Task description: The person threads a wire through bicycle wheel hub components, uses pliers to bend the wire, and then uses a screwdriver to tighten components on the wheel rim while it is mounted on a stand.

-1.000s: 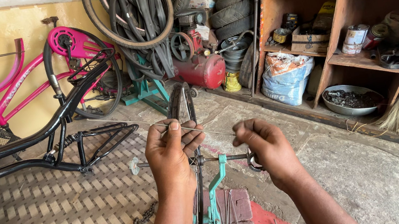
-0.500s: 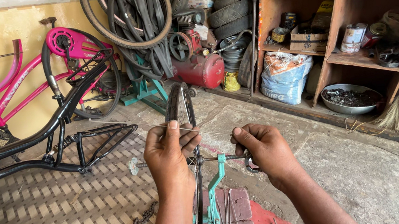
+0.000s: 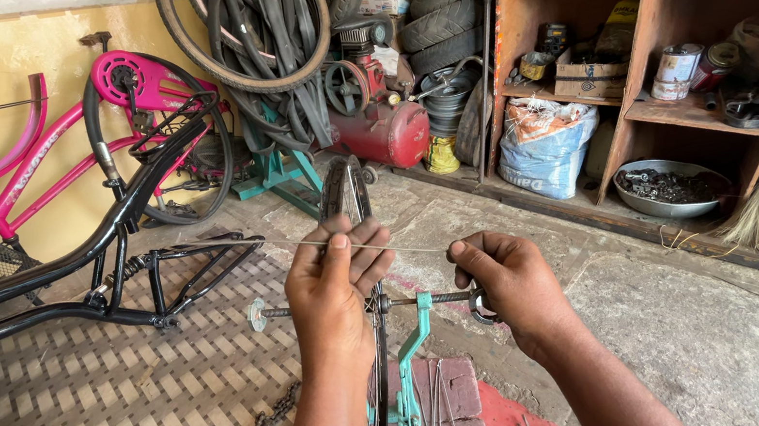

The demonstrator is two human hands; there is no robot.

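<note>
Left hand [image 3: 335, 282] pinched on thin spoke [image 3: 404, 247] (over wheel [image 3: 345, 198]); right hand [image 3: 506, 284] clamped on axle [image 3: 440, 299] end.

Thin straight silver metal spoke [image 3: 305, 243], lying nearly level with a slight slope down toward the right, pinched near its middle, long bare end reaching out left and the other end running right. Black-tyred bicycle wheel [image 3: 345, 198], seen edge-on, standing upright, rim narrow and dark, upper part showing above the knuckles, lower part dropping down past them. Silver threaded axle [image 3: 411, 302] passing level through the wheel's hub, round nut or washer at its left tip, right end hidden. Teal-green metal truing stand [image 3: 408, 375], upright forked arm carrying the axle, foot set on red-painted bricks [image 3: 458, 398] on the floor.
</note>
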